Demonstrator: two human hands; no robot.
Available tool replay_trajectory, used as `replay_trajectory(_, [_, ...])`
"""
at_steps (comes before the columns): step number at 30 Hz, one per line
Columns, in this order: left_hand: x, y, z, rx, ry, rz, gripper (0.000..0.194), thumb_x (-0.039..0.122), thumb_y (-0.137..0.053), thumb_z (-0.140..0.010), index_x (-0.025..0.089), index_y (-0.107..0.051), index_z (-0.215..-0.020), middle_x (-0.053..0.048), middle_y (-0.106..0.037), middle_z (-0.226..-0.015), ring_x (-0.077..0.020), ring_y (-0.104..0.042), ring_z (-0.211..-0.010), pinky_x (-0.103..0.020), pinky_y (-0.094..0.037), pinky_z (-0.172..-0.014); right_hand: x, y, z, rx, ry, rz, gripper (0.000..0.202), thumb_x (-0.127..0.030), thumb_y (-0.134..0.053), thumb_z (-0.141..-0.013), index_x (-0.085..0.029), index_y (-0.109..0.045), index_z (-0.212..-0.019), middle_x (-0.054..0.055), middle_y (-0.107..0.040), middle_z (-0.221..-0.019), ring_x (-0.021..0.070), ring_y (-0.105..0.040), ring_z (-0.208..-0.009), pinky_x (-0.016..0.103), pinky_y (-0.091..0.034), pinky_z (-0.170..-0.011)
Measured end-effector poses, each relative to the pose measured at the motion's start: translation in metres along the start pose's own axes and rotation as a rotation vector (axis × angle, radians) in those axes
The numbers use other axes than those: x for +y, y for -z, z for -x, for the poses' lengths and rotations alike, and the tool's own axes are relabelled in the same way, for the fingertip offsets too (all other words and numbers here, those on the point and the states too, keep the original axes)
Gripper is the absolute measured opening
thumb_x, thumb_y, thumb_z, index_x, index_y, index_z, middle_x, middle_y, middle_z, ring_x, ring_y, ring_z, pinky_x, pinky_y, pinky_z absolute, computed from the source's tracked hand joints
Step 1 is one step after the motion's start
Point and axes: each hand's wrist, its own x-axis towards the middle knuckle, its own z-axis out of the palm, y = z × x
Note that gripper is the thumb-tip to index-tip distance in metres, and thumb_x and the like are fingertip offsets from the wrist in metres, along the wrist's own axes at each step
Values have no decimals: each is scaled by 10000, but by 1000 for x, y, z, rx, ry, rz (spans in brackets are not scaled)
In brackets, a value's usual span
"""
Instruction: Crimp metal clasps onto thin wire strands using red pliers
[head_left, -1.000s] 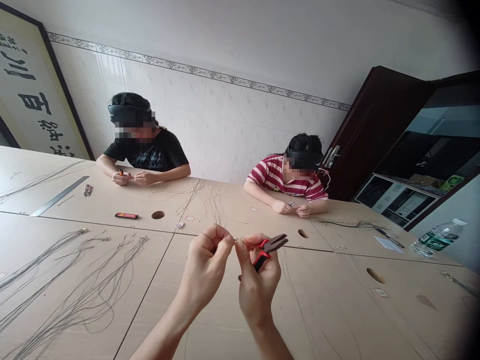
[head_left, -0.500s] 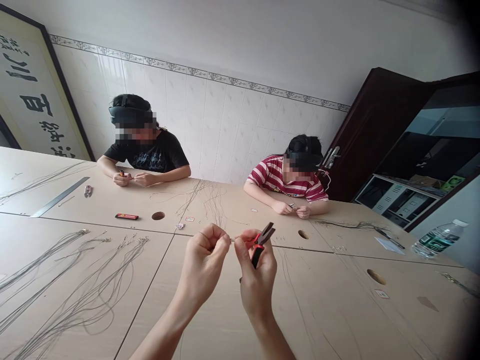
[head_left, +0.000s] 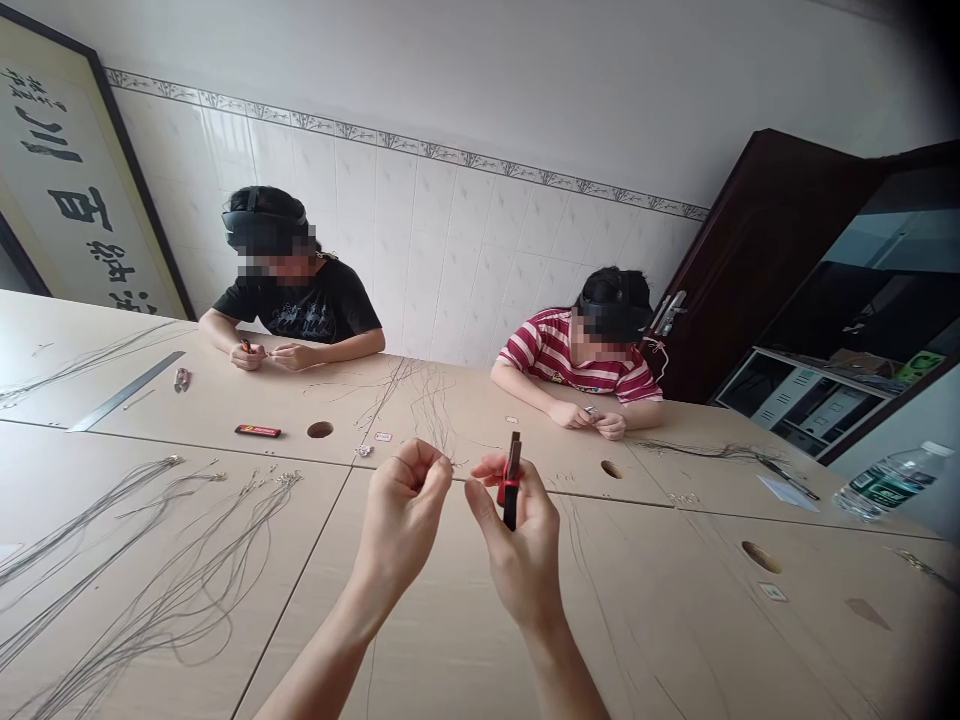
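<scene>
Left hand (head_left: 409, 505), one: fingers pinched tight on what appears to be a thin cord (head_left: 371, 660), its tip too small to make out, held up over the counter (head_left: 435, 630). Right hand (head_left: 531, 535), one: thumb and index finger narrowly parted, nothing seen between, the other fingers wrapped about red-and-black-handled pliers (head_left: 511, 490), nose upright, seen edge-on, opening not tellable, just beside the left hand but apart from it. Step in hand, as judged: handling the cord's end, pliers parked in the palm; the next move would call for a steady pinch and fine alignment.
</scene>
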Motion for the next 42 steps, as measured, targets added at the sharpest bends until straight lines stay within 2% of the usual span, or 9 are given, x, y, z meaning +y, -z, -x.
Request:
replay_trajectory(7, [-2,-6,4,-38,-18,-92,234,297,-522,-811,188,-426,-628,82,-317,-537,-64,-208,-480,-181,-200,-428,0,1,0,45,62,32,149,-332,-650,-880,-237,-610,-988,33,-675,-983,177,-619,-916,347,-500,-857])
replay_trajectory(19, [-5,-8,2,-76,18,-90,233,316,-523,-782,197,-403,-622,90,-268,-532,-68,-188,-492,-182,-185,-429,5,0,0,111,-24,-7,207,-412,-641,-874,-223,-623,-955,26,-666,-894,173,-620,-866,320,-506,-816])
replay_trajectory(22, [-8,-2,-6,-37,53,-41,215,305,-537,-772,199,-411,-634,100,-241,-531,-61,-166,-470,-180,-183,-420,11,-3,-6,119,-140,-111,261,-459,-641,-857,-212,-626,-940,41,-673,-935,182,-617,-877,324,-506,-802])
replay_trajectory(25, [-12,4,-13,-9,89,-3,204,298,-547,-768,201,-415,-647,104,-227,-537,-56,-153,-453,-182,-183,-408,27,-5,-15,101,-416,-332,305,-488,-635,-830,-197,-624,-919,82,-687,-1000,209,-641,-900,334,-525,-737])
replay_trajectory(28, [-16,8,-16,17,89,-1,200,289,-554,-768,199,-422,-647,105,-224,-537,-57,-152,-454,-180,-205,-408,45,-2,-14,-63,-700,-575,265,-441,-582,-824,-190,-612,-899,119,-690,-1067,251,-658,-1004,366,-552,-709])
replay_trajectory(31, [-18,9,-16,26,85,-5,190,278,-554,-779,195,-437,-653,102,-240,-540,-59,-162,-458,-180,-231,-416,53,4,0,-203,-798,-680,258,-353,-489,-822,-196,-606,-989,120,-683,-1123,267,-633,-1112,405,-563,-729])
replay_trajectory(35, [-18,8,-14,33,69,-2,198,283,-557,-797,194,-444,-663,96,-262,-547,-58,-190,-454,-178,-230,-418,50,5,25,-219,-667,-453,507,-232,-541,-722,-224,-544,-1229,98,-656,-1151,265,-655,-1035,441,-564,-768])
replay_trajectory(39, [-15,7,-13,33,77,23,224,303,-565,-809,194,-438,-661,97,-254,-546,-53,-190,-439,-179,-202,-404,40,7,32,-251,-315,81,594,-119,-549,-676,-263,-535,-1252,61,-621,-1186,248,-600,-1114,446,-522,-915])
replay_trajectory(42, [-13,6,-12,31,70,38,222,302,-567,-808,192,-442,-661,100,-250,-543,-51,-173,-441,-179,-210,-400,32,11,29,-238,-139,260,655,-78,-529,-696,-261,-458,-1320,74,-570,-1292,245,-539,-1231,460,-466,-1028])
